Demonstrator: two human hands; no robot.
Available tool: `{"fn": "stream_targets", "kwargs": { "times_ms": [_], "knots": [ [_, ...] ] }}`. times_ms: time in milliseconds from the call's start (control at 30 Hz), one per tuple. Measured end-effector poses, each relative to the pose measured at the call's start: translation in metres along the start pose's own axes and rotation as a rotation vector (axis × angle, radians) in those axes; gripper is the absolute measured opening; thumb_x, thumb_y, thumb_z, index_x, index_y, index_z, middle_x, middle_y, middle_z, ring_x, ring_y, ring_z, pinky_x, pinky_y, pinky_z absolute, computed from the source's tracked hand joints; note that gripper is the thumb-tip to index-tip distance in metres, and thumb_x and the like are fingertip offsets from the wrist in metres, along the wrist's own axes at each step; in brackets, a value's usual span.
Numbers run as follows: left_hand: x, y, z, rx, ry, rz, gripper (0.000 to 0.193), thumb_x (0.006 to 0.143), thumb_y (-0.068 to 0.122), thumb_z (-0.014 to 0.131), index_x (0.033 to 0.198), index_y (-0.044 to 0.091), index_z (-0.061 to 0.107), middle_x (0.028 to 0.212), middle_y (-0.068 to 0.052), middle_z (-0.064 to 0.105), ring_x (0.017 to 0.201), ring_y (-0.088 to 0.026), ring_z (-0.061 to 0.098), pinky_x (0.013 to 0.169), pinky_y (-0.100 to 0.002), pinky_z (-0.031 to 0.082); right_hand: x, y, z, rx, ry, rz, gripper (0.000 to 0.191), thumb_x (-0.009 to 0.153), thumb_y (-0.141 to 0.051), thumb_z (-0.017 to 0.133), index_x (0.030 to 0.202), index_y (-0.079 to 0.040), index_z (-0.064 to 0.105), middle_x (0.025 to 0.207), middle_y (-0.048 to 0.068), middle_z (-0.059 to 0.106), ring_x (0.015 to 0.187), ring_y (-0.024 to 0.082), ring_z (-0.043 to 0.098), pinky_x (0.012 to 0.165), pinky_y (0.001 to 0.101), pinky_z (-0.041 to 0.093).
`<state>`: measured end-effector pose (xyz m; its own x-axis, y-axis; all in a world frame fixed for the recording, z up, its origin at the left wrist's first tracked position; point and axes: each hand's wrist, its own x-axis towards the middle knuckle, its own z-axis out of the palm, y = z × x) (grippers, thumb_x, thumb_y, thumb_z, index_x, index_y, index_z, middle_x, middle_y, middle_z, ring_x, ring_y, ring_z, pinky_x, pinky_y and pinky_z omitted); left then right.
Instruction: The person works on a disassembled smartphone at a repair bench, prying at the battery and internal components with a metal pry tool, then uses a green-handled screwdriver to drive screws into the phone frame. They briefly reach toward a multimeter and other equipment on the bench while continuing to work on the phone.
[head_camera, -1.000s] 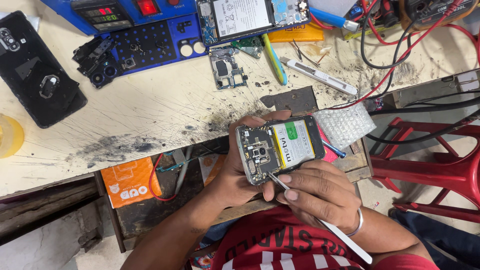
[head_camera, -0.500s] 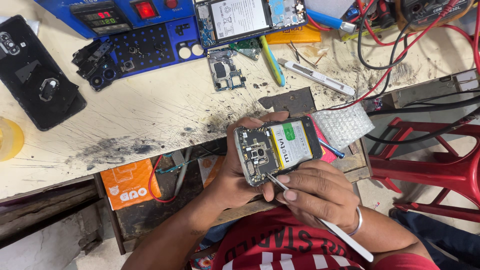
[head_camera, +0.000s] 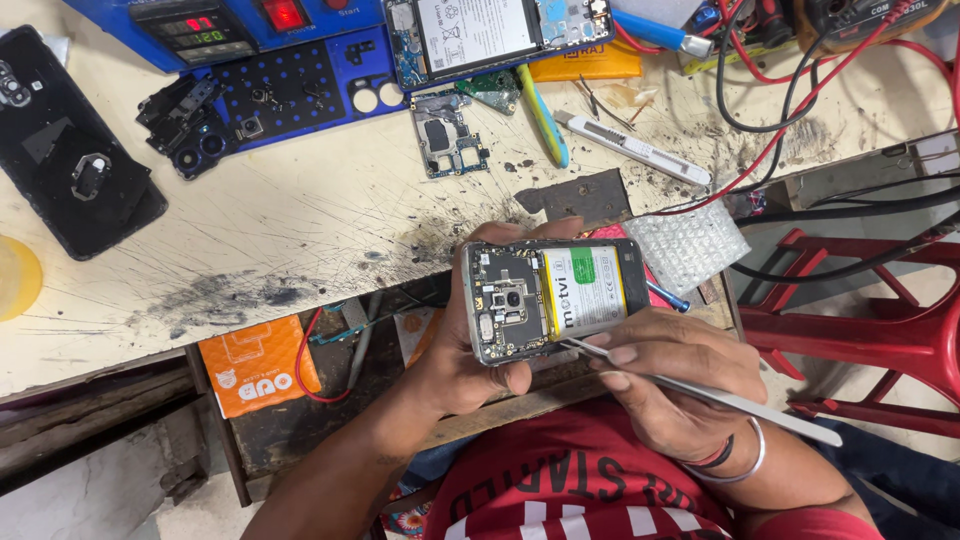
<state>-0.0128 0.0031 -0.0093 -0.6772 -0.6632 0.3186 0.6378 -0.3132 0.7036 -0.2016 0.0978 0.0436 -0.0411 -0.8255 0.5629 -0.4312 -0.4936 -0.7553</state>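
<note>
An opened phone (head_camera: 552, 300), back cover off with circuit board and battery showing, sits clasped in the left hand (head_camera: 470, 355), its fingers (head_camera: 520, 232) wrapped round the far edge. The right hand (head_camera: 680, 385) pinches metal tweezers (head_camera: 700, 390), tips touching the phone's near edge. Beyond the fingers lies the scratched table (head_camera: 300, 230).

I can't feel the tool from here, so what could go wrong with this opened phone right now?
1. The tweezers in the right hand touch the phone at the battery's lower edge; a slip could pierce it.
2. The left hand holds the phone clear of the bench; a loose grip could drop it.
</note>
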Motion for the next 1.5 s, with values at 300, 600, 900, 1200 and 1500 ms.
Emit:
{"fn": "stream_targets", "kwargs": {
  "times_ms": [300, 600, 900, 1200, 1500],
  "knots": [
    [0.002, 0.003, 0.001, -0.155, -0.038, -0.073, 0.099, 0.090, 0.033, 0.089, 0.160, 0.020, 0.020, 0.170, -0.021, 0.023, 0.158, -0.036, 0.033, 0.128, -0.052, 0.034, 0.009, -0.008, -0.002, -0.042, -0.088, -0.016, 0.013, 0.088, -0.005, 0.078, 0.096, -0.002, 0.067, 0.091, 0.014, 0.076, 0.082, 0.023, 0.080, 0.071, 0.0311, 0.063],
    [-0.001, 0.003, -0.001, -0.170, -0.032, -0.108, 0.102, 0.089, 0.032, 0.090, 0.162, 0.021, 0.020, 0.171, -0.022, 0.023, 0.159, -0.035, 0.032, 0.129, -0.052, 0.033, 0.010, -0.010, -0.006, -0.091, -0.142, -0.036, 0.016, 0.088, -0.008, 0.079, 0.099, -0.005, 0.068, 0.096, 0.013, 0.077, 0.083, 0.021, 0.080, 0.069, 0.0298, 0.060],
    [0.000, 0.006, 0.000, -0.168, -0.043, -0.145, 0.108, 0.088, 0.034, 0.090, 0.164, 0.017, 0.016, 0.171, -0.022, 0.024, 0.157, -0.032, 0.035, 0.131, -0.049, 0.034, 0.015, -0.014, -0.012, -0.086, -0.226, -0.029, 0.017, 0.089, -0.007, 0.078, 0.103, -0.005, 0.068, 0.101, 0.012, 0.077, 0.086, 0.020, 0.080, 0.070, 0.0292, 0.061],
    [-0.001, 0.009, 0.000, -0.162, -0.025, -0.179, 0.113, 0.087, 0.036, 0.091, 0.166, 0.013, 0.014, 0.172, -0.022, 0.026, 0.157, -0.031, 0.035, 0.132, -0.049, 0.033, 0.019, -0.016, -0.013, -0.134, -0.251, -0.082, 0.019, 0.088, -0.008, 0.079, 0.104, -0.008, 0.069, 0.102, 0.011, 0.077, 0.087, 0.020, 0.079, 0.069, 0.0290, 0.060],
    [0.000, 0.009, -0.001, -0.131, -0.033, -0.203, 0.117, 0.087, 0.035, 0.090, 0.168, 0.008, 0.009, 0.174, -0.021, 0.030, 0.155, -0.031, 0.038, 0.130, -0.047, 0.036, 0.022, -0.021, -0.013, -0.229, -0.264, -0.133, 0.019, 0.085, -0.009, 0.082, 0.101, -0.009, 0.072, 0.100, 0.008, 0.076, 0.083, 0.019, 0.077, 0.067, 0.0290, 0.058]
  ]
}}
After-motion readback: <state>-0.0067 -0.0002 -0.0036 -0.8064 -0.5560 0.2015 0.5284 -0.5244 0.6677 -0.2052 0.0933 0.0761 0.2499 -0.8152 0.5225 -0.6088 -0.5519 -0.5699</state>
